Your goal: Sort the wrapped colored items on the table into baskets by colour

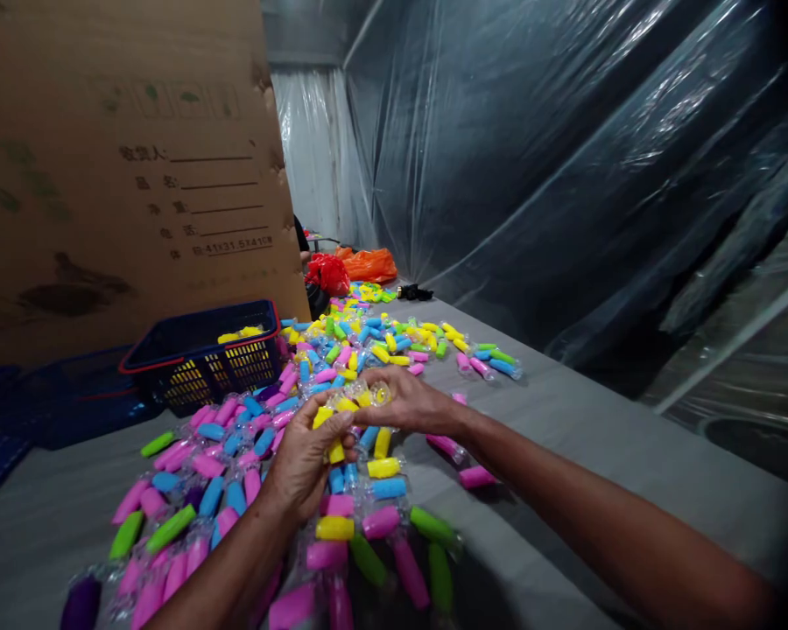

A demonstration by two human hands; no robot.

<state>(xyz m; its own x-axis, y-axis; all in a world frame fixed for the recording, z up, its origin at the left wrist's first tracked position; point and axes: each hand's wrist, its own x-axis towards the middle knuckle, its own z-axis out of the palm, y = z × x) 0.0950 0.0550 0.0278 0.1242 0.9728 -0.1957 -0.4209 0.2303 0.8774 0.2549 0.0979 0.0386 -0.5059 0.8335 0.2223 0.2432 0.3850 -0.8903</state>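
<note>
Over a grey table (565, 455) strewn with small coloured plastic pieces in pink, blue, yellow and green (236, 472), my two hands meet. My left hand (306, 459) is closed around several yellow pieces (334, 437), one poking out below the fingers. My right hand (404, 402) is closed in a pinch on yellow pieces in clear wrapping (368, 395) just above the left hand. Both hands touch at the fingertips.
A dark blue basket (203, 354) with yellow pieces inside stands at the left, in front of a large cardboard box (124, 166). Red and orange bags (351, 267) lie at the table's far end. Clear plastic sheeting (565, 175) hangs along the right.
</note>
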